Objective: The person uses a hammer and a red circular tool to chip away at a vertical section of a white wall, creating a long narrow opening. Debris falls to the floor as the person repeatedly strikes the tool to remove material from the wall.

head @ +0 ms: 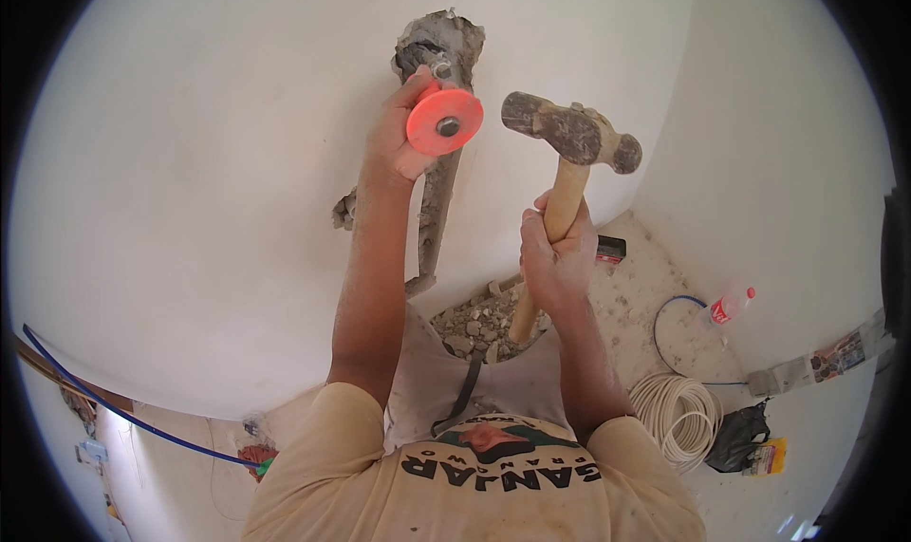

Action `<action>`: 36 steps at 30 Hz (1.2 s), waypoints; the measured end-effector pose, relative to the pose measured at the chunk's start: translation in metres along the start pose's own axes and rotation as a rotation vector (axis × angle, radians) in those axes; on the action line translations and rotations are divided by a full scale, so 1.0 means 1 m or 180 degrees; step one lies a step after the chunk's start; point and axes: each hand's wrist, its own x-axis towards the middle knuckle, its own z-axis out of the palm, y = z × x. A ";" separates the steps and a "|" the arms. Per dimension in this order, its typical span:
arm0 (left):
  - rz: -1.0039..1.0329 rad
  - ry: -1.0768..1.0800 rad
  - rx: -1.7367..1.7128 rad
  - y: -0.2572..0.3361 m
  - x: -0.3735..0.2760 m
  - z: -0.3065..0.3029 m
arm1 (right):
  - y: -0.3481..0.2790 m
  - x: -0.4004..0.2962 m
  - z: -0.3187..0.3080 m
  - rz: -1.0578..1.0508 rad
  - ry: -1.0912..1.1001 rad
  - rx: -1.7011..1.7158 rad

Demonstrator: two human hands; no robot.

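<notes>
My left hand [402,129] grips a chisel by its handle, behind a round orange-red hand guard [427,135]. The chisel's struck steel end [448,126] shows in the middle of the guard; its blade is hidden. Just beyond that hand, a rough hole [455,33] is broken into the white wall [235,115], and a narrow chased channel [435,221] runs down from it. In my right hand [559,257] is the wooden handle of a ball-peen hammer [569,133]. Its dusty head is raised to the right of the guard, apart from it.
Broken rubble [473,325] lies along the wall's foot. To the right on the floor are a coil of pale cable [676,421], a black plastic bag [739,435], a plastic bottle [729,307] and a dark box [611,249]. A blue hose [135,417] crosses the lower left.
</notes>
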 end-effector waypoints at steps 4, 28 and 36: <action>-0.0279 -0.0095 0.0338 -0.004 -0.027 -0.003 | 0.008 -0.015 -0.010 0.0036 0.0030 0.0381; 0.0388 -0.0570 -0.1105 -0.057 -0.027 0.013 | -0.028 -0.040 -0.036 -0.1516 0.0167 0.0467; 0.0162 -0.0869 -0.1332 -0.072 -0.021 -0.001 | -0.041 -0.038 -0.040 -0.1858 0.0301 0.0436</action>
